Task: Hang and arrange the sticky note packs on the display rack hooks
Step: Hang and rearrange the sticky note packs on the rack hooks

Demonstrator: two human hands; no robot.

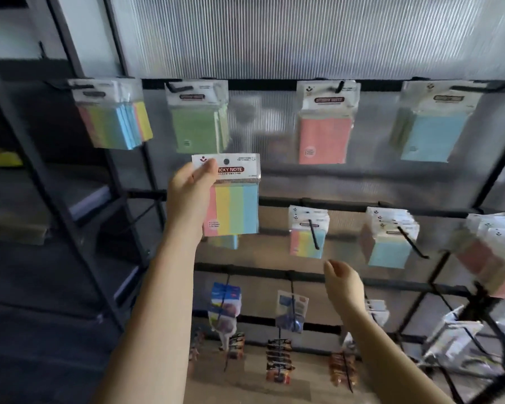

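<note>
1. Striped pink-yellow-green-blue sticky note pack (235,209) pinched at its header by left hand (187,196), held just below the green pack (197,132) on the top rail
2. Right hand (343,282) lower right of the green pack, fingers loose, holding nothing

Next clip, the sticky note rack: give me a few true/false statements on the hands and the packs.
1. The left hand grips a four-colour striped pack. True.
2. The right hand holds a pack. False: it holds nothing, fingers relaxed.
3. The pink pack hangs on the top row. True.
4. The held pack is already on a hook. False: its hole shows free, below the green pack.
</note>
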